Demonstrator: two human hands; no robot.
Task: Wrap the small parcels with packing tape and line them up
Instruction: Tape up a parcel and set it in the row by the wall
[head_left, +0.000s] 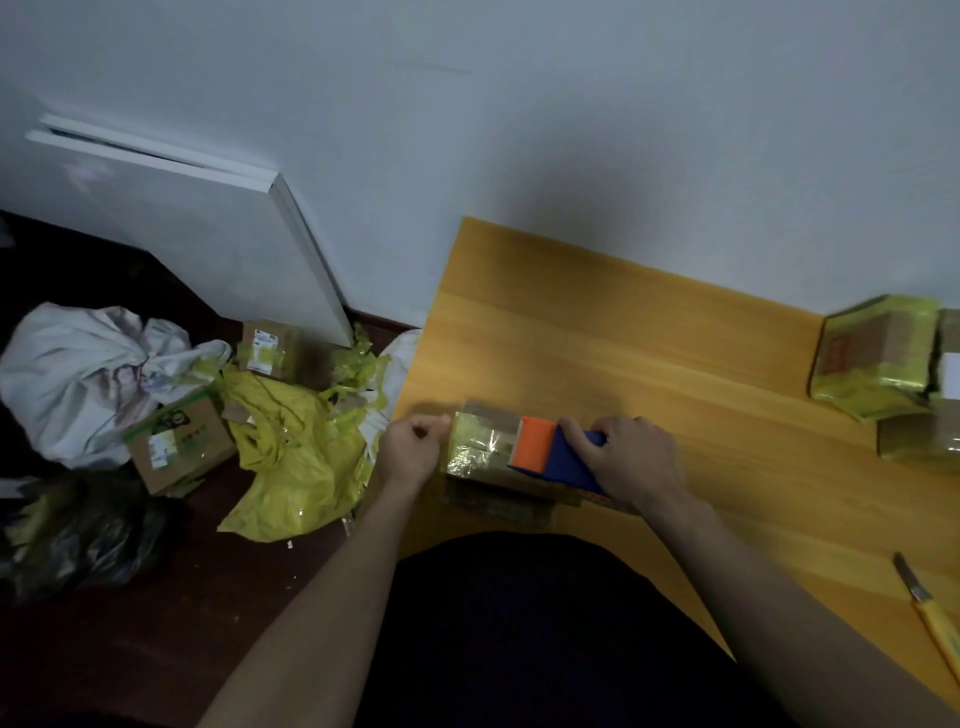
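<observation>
A small cardboard parcel (480, 447), partly covered in yellowish tape, lies near the left front edge of the wooden table (623, 343). My right hand (631, 460) grips an orange and blue tape dispenser (550, 452) that rests on top of the parcel. My left hand (413, 449) is curled at the parcel's left end, its fingertips pinching at the tape edge there. At the table's far right stand several taped parcels (878, 358) close together.
A yellow-handled knife (930, 613) lies at the table's right front edge. On the dark floor to the left are cardboard boxes (179, 447), crumpled yellow tape and wrapping (296, 452), a white sack (83, 374) and a black bag (88, 535). A white board (208, 228) leans on the wall.
</observation>
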